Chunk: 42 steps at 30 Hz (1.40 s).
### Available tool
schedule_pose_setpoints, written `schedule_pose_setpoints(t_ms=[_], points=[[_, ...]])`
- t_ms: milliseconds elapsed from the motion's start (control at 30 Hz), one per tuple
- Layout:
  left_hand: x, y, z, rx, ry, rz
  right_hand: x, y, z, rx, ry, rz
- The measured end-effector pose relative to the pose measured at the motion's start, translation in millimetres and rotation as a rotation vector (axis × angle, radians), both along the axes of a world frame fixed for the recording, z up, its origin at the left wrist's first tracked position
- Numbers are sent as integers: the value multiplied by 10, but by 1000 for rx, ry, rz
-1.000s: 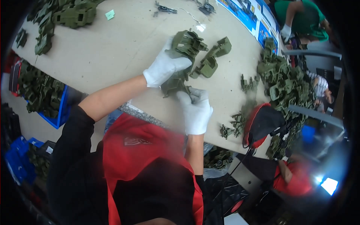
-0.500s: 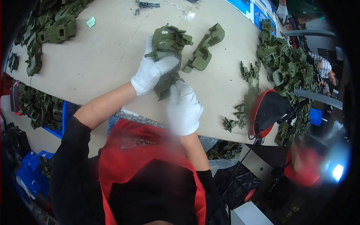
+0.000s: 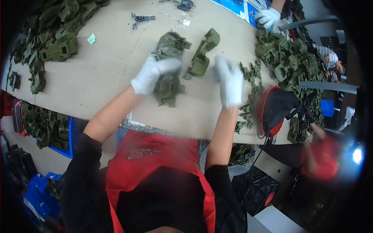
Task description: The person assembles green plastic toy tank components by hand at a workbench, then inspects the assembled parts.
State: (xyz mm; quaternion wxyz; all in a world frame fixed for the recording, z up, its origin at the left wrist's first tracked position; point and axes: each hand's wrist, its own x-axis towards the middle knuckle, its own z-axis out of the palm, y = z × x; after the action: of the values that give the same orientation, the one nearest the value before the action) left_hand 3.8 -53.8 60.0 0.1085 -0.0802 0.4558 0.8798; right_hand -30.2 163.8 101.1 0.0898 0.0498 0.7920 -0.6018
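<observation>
My left hand (image 3: 149,76), in a white glove, is wrapped round an olive-green plastic vehicle body (image 3: 168,90) above the table. Motion blurs this part, and the glove covers its middle. My right hand (image 3: 230,86), also gloved, is raised to the right of it, apart from the body. Its fingers are smeared by motion, so whether anything is in them does not show. Between the two hands lies a loose green piece with a box-shaped hollow (image 3: 200,64). Just right of my right hand is a strip of small green parts (image 3: 253,73).
Heaps of green plastic parts lie at the left (image 3: 58,46) and right (image 3: 289,60). A black-and-red bag (image 3: 278,108) sits at the right table edge. Small dark grey parts (image 3: 143,18) lie at the back. Another person's gloved hand (image 3: 268,18) touches the right heap.
My right hand has left the vehicle body and moved right, toward the small parts. My left hand still holds the body. Another person's gloved hand has come further in at the upper right.
</observation>
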Motion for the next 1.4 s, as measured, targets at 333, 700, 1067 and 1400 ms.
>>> schedule_pose_setpoints(t_ms=[333, 700, 1067, 1400], points=[[-169, -26, -166, 49, 121, 51, -940, -324, -544, 272, 330, 2], [49, -13, 169, 83, 340, -18, 372, -756, 466, 498, 747, 158], [105, -14, 108, 114, 254, 35, 331, -869, 269, 465, 768, 92], [26, -155, -19, 262, 124, 80, 272, -655, 273, -226, 21, 201]])
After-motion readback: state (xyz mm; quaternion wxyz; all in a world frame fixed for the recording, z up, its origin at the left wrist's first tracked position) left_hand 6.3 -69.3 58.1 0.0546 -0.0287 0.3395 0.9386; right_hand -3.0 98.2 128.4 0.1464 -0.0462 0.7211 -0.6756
